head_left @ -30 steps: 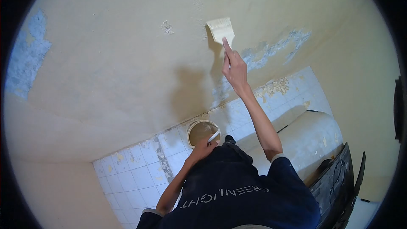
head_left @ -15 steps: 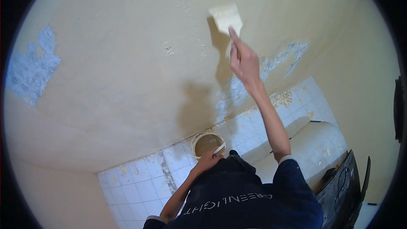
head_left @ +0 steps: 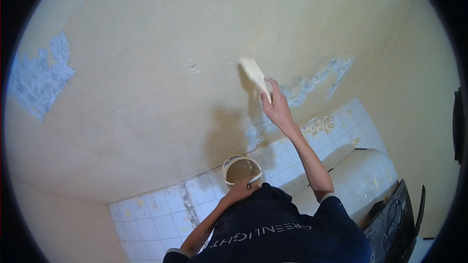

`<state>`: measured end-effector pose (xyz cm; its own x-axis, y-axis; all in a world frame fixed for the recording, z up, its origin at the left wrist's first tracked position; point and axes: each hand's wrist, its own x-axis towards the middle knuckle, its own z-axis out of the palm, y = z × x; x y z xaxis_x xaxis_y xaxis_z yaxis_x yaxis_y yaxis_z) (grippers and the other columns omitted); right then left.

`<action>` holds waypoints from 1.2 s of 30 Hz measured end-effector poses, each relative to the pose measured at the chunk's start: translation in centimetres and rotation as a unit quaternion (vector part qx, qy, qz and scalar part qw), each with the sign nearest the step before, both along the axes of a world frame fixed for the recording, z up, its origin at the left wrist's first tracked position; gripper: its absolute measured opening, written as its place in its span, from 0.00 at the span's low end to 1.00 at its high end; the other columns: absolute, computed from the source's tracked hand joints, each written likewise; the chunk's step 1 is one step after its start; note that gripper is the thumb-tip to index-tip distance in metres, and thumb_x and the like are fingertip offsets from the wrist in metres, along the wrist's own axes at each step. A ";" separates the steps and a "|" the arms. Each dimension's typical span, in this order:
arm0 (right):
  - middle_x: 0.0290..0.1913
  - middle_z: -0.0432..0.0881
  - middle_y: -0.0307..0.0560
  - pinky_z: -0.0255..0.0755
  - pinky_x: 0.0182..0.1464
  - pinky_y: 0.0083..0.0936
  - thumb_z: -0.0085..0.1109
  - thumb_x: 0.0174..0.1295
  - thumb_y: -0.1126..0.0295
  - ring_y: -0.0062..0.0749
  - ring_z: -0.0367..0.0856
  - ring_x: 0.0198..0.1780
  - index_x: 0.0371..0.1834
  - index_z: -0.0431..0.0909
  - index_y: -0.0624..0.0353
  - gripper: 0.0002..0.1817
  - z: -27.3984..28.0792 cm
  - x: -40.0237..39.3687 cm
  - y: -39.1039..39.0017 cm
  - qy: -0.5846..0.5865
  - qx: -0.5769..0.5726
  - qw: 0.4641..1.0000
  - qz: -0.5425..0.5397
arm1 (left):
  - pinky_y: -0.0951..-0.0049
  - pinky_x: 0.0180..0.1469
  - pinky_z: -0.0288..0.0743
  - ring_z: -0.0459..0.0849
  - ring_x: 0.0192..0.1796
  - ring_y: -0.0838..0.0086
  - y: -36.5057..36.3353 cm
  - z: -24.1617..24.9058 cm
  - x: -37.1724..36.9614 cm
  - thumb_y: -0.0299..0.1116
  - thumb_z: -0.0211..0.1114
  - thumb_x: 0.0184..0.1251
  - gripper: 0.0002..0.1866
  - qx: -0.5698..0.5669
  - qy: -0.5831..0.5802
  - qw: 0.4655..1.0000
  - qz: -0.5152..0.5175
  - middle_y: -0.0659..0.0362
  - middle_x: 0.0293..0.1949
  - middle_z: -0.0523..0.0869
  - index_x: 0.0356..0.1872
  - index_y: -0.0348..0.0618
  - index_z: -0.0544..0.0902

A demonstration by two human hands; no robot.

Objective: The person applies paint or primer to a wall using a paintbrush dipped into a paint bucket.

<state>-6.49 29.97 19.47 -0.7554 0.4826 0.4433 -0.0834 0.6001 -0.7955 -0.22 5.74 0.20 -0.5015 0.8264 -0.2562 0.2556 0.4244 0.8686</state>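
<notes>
My right hand (head_left: 278, 109) is closed around the handle of a wide, cream paintbrush (head_left: 253, 72), whose bristle end is at the beige wall (head_left: 146, 87). Whether the bristles press on the wall is hard to make out. Low in front of my body, my left hand (head_left: 241, 191) is wrapped round the handle of a white bucket (head_left: 225, 170). Brownish liquid shows inside the bucket. Just right of the brush lies a peeled, bluish-white patch (head_left: 307, 90) of wall.
Another peeled patch (head_left: 46, 78) marks the wall at left. White floor tiles (head_left: 161, 224) carry paint flakes (head_left: 319, 125) along the wall's foot. To my right are a pale, rounded, covered object (head_left: 360, 175) and a dark flat panel with a cable (head_left: 390, 229).
My right hand has brought the paintbrush down the wall, and the brush has turned more edge-on. My left hand still holds the bucket; the whole view has shifted slightly.
</notes>
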 end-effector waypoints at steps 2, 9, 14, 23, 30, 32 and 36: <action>0.18 0.72 0.48 0.67 0.24 0.31 0.42 0.72 0.64 0.37 0.73 0.19 0.51 0.70 0.63 0.15 1.2 -0.9 1.0 0.033 -0.071 0.995 0.065 | 0.65 0.41 0.73 0.81 0.36 0.61 0.2 0.2 0.0 0.55 0.61 0.64 0.32 -0.010 0.000 1.000 -0.013 0.47 0.35 0.83 0.57 0.37 0.75; 0.14 0.57 0.30 0.46 0.13 0.15 0.42 0.73 0.49 0.13 0.54 0.12 0.35 0.71 0.57 0.22 4.6 -6.5 0.1 0.116 -0.343 0.903 0.229 | 0.68 0.42 0.73 0.80 0.37 0.67 0.1 0.6 -0.1 0.55 0.60 0.66 0.33 0.004 -0.002 1.000 -0.023 0.48 0.36 0.83 0.59 0.35 0.75; 0.13 0.56 0.29 0.46 0.12 0.16 0.42 0.72 0.46 0.14 0.52 0.10 0.24 0.63 0.53 0.25 -6.1 -8.3 -0.4 0.011 -0.397 0.882 0.253 | 0.63 0.41 0.74 0.82 0.37 0.56 0.1 0.1 0.1 0.51 0.61 0.64 0.27 0.018 0.010 1.000 -0.002 0.44 0.37 0.83 0.53 0.36 0.76; 0.11 0.56 0.29 0.47 0.12 0.17 0.39 0.72 0.44 0.14 0.54 0.10 0.20 0.62 0.53 0.27 -1.6 -5.4 -1.8 0.040 -0.315 0.927 0.200 | 0.66 0.44 0.74 0.82 0.39 0.62 -0.3 -0.7 -0.5 0.54 0.60 0.66 0.31 0.016 -0.020 1.000 0.011 0.46 0.39 0.84 0.58 0.36 0.75; 0.10 0.58 0.31 0.48 0.13 0.17 0.39 0.71 0.42 0.15 0.55 0.10 0.15 0.60 0.52 0.31 -6.0 -9.9 -1.9 0.034 -0.215 0.964 0.155 | 0.66 0.42 0.73 0.81 0.37 0.61 -0.8 -1.6 -0.8 0.51 0.60 0.66 0.27 0.028 -0.022 0.999 0.020 0.45 0.38 0.83 0.55 0.38 0.77; 0.09 0.57 0.31 0.49 0.12 0.18 0.39 0.71 0.42 0.16 0.55 0.09 0.13 0.61 0.53 0.32 -8.7 -7.8 -1.9 -0.068 -0.263 0.951 0.150 | 0.66 0.41 0.73 0.81 0.36 0.61 -1.0 -1.6 -0.8 0.51 0.60 0.66 0.27 0.029 -0.016 0.999 0.026 0.45 0.37 0.83 0.55 0.38 0.77; 0.08 0.59 0.33 0.53 0.15 0.21 0.39 0.71 0.42 0.18 0.59 0.11 0.09 0.62 0.56 0.35 -8.7 -5.1 -0.8 -0.087 -0.254 0.958 0.101 | 0.66 0.39 0.73 0.81 0.33 0.62 -1.1 -2.7 -0.6 0.49 0.60 0.66 0.26 0.090 0.033 0.994 0.049 0.47 0.34 0.83 0.55 0.38 0.77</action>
